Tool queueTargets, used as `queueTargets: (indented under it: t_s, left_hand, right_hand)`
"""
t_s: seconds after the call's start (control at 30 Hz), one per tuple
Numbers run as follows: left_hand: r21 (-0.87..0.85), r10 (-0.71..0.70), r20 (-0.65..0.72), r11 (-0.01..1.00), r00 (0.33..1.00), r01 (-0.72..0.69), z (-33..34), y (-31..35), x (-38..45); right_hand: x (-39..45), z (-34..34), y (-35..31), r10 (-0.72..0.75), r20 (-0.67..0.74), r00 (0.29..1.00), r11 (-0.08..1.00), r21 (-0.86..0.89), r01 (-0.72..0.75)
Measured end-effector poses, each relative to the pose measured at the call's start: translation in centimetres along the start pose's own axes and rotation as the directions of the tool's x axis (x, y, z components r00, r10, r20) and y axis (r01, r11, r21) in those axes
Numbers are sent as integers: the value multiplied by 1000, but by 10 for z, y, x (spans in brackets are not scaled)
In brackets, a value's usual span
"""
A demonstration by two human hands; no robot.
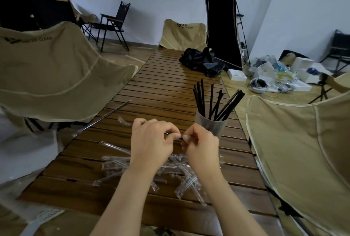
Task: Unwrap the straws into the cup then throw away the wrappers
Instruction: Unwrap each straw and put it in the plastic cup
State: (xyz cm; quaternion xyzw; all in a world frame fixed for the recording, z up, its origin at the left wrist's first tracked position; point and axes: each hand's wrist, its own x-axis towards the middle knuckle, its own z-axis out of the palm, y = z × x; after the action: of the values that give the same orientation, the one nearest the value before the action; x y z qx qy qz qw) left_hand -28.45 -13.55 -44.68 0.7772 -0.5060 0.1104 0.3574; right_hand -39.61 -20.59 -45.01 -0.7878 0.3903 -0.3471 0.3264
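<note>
**Two hands pinching a wrapped straw above the slatted table**

Fingertips of the left hand (151, 141) and right hand (200, 146) meet, curled, pinching a thin dark wrapped straw (180, 138) between them; most of it is hidden by the fingers. Just beyond the right hand stands the translucent cup (210, 125) holding upright black straws (212, 101). Beneath the wrists lies a heap of clear wrappers (181, 177), partly covered by the forearms; whether any still hold straws cannot be made out. The wooden table (166, 88) carries a black bag (200, 61) at its far end. Beige camping chairs (56, 69) flank it.
</note>
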Motion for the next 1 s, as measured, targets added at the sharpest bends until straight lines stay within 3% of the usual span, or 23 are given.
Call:
queueTargets:
  t_s: [0.07, 0.17, 0.4, 0.6, 0.7, 0.87, 1.0]
  left_hand:
    - [26, 72, -19, 997, 997, -72, -1, -3, 0]
    - [21, 126, -24, 992, 992, -126, -4, -10, 1]
    - [42, 36, 138, 998, 990, -42, -9, -25, 2]
    - [27, 38, 155, 999, 987, -42, -2, -24, 1]
    - [23, 110, 127, 993, 986, -114, -1, -21, 1]
    - [-10, 199, 75, 980, 977, -199, -1, -22, 3]
    - [-32, 158, 175, 987, 972, -154, 0, -25, 3]
  right_hand:
    - [3, -5, 2, 121, 38, 992, 983, 134, -125]
    - [9, -13, 6, 226, 214, 950, 931, 241, -276]
    - [3, -4, 7, 117, 257, 959, 978, 140, -156]
    - [2, 4, 16, 130, 182, 975, 986, 81, -147]
    - [0, 8, 20, 158, 123, 980, 982, 81, -169]
    - [4, 6, 22, 256, 178, 950, 935, 203, -290]
    - [5, 3, 26, 286, 247, 926, 901, 260, -348]
